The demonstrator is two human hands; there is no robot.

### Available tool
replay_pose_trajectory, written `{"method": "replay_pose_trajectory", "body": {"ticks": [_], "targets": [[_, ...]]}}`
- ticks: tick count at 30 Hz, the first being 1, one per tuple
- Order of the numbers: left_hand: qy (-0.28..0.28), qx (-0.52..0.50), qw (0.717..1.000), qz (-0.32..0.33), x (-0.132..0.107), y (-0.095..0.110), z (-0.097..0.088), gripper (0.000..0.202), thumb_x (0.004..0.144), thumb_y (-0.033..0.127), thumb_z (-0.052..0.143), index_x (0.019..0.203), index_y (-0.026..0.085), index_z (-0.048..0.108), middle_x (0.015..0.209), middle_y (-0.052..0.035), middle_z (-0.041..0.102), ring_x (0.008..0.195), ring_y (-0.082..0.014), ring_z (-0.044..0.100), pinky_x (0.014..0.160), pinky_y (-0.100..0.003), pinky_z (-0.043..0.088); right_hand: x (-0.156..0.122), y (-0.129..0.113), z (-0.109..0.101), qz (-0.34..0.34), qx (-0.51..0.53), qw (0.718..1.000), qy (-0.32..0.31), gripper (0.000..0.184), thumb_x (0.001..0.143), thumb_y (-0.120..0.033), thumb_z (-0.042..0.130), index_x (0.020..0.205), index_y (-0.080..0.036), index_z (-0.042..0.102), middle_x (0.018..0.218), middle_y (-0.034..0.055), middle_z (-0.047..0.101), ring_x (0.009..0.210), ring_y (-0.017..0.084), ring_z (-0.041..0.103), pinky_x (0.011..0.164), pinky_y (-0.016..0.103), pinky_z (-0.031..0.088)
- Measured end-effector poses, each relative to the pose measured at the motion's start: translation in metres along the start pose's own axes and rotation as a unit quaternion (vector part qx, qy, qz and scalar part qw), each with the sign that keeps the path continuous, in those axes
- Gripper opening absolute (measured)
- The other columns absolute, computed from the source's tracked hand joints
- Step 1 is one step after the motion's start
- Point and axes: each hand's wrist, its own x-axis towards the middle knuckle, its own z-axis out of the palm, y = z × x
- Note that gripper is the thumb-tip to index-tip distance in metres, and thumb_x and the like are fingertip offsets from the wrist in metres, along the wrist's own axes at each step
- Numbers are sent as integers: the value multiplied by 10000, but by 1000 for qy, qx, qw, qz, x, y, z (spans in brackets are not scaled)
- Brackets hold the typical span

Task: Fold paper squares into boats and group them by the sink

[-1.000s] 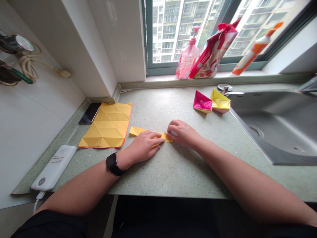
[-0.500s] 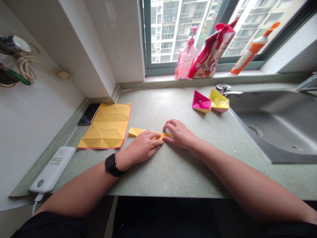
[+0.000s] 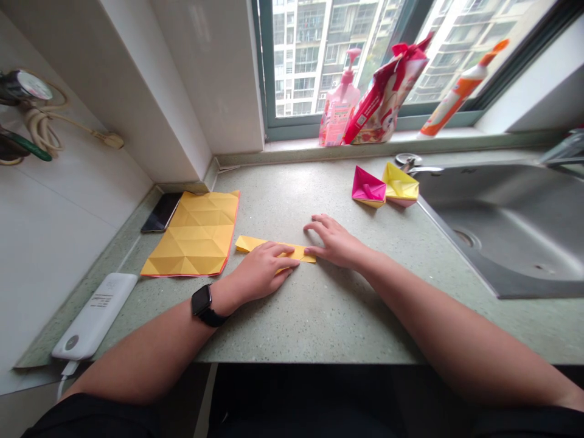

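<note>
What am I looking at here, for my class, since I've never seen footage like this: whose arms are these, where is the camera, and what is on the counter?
No machine here: these are a person's own bare arms, filmed by a camera worn on their head, looking forward and down. The one picture shows roughly their view.

Their left hand, with a black watch on the wrist, lies on a folded strip of yellow paper. Their right hand is at the strip's other end. Neither hand grips anything.

Also on the speckled counter: a creased yellow sheet, a phone, a white power bank, and two folded paper boats, pink and yellow, beside a steel sink.
</note>
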Motion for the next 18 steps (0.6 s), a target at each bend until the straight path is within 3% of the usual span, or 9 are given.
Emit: {"method": "replay_pose_trajectory", "body": {"ticks": [8,18], "targets": [[-4,-8,1000,-2,0,1,-3,228,1103,235,615,1225,267,805,1402,-94,725,1275,-269,669,1120,-480,567,3,25,-8,0,33,999,-20,612,910,-489,828,1472,-304,672,1704,146,495,1611,414,425,1304,635,399],[-2,-11,1000,0,-1,0,-2,231,1095,222,623,1235,261,803,1407,-99,728,1290,-275,670,1133,-491,563,3,21,-19,-10,45,998,-34,566,960,-479,778,1480,-278,683,1663,161,539,1593,370,463,1317,592,392]]}}
